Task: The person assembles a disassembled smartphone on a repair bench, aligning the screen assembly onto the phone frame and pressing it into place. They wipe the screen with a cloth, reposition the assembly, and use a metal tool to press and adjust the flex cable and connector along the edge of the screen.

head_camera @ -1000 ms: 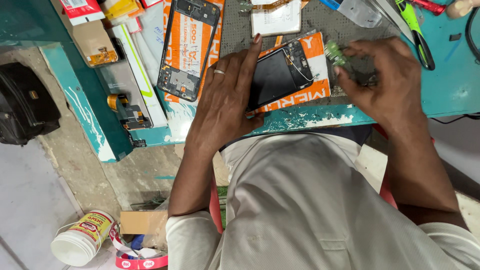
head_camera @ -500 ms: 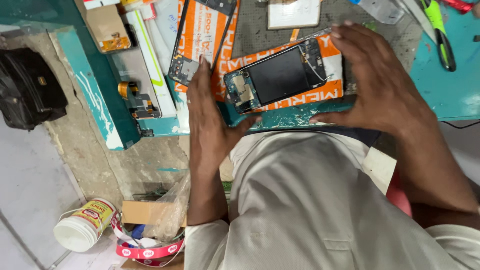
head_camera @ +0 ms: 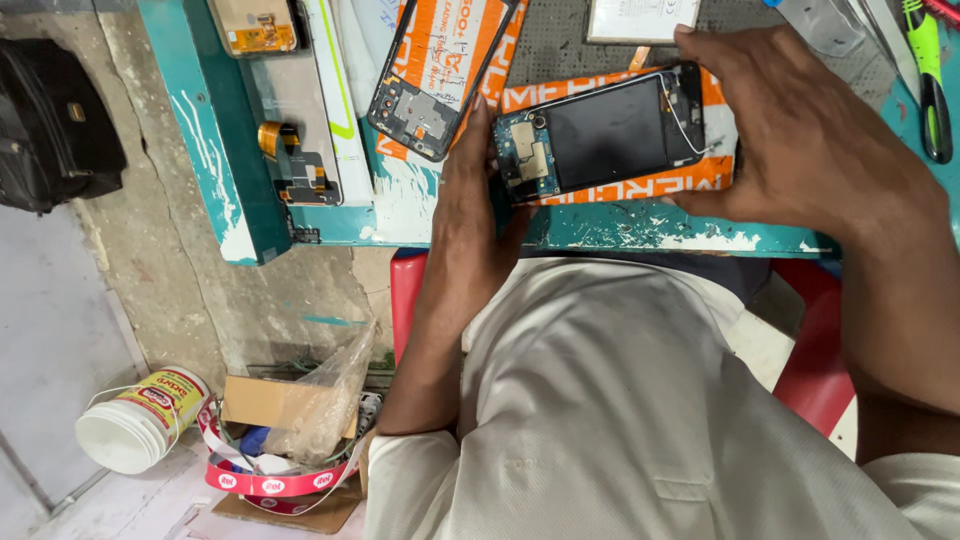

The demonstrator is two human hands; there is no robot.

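opened phone [head_camera: 610, 135] now off bench, lifted | left hand [head_camera: 470, 215], right hand [head_camera: 810, 140] fingers gripping its ends

The opened black smartphone [head_camera: 600, 135] shows a matt dark inner panel, a blue-green circuit board and a glossy plastic frame. It lies over a smooth orange printed cardboard box [head_camera: 640, 180]. The teal-painted wooden workbench [head_camera: 640, 228] looks rough, its paint chipped and scraped to white. The white ribbed cloth shirt [head_camera: 620, 400] looks soft and matt. The green-handled plastic tool [head_camera: 928, 70] looks smooth.
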